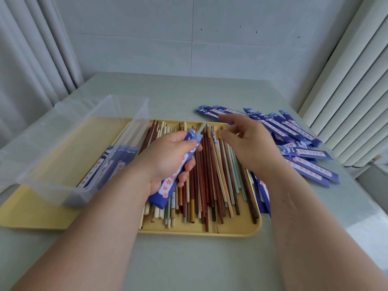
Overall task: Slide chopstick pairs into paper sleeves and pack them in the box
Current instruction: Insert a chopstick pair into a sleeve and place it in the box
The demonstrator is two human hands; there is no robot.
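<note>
Left hand [165, 156]: fingers and thumb curled round one blue sleeve [167, 186], held at a slant over the tray [231, 229]. One pale green stick end [201, 129] projects from the sleeve's top; I cannot tell whether a second stick sits beside it.

Right hand [249, 143]: fingers apart and loosely bent, holding nothing. It hovers over the far right part of the tray, just beside the sleeve's top. It is blurred, so I cannot tell whether the fingertips touch anything.

Count:
- Hands: two.
- Held sleeve: one.
- Chopsticks [212, 181]: several dozen lying loose on the tray, dark red, brown, tan, cream and pale green. They overlap too much for an exact figure.
- Loose sleeves [294, 133]: more than a dozen, fanned on the table [189, 95] to the right of the tray, with a few against its right edge.
- Box [63, 143]: one, clear plastic, left of my left hand, standing on a second tray [27, 219].
- Packed sleeves [109, 164]: at least two seen through the box wall.
</note>
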